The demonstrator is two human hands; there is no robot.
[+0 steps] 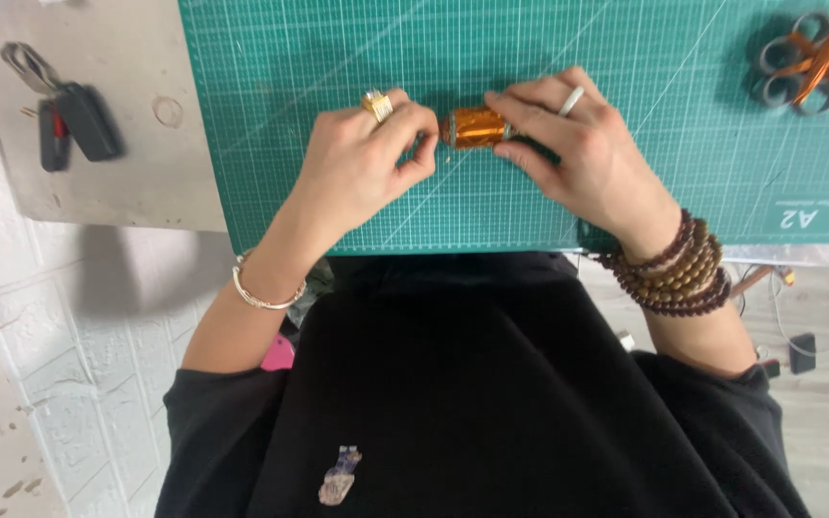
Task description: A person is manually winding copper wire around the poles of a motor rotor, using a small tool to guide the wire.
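The right hand grips a copper spool on the green mat; the left hand has its fingers pinched shut beside it, perhaps on fine wire. A hard tug could snap that strand or roll the spool.

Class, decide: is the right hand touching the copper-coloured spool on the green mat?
Touching. The head view shows the right hand with fingers wrapped on the spool.

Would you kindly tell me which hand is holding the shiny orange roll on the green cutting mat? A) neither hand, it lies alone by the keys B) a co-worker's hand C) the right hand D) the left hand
C: the right hand, with the bead bracelets on its wrist, grips the orange roll on the green cutting mat, while the left hand pinches just beside its end.
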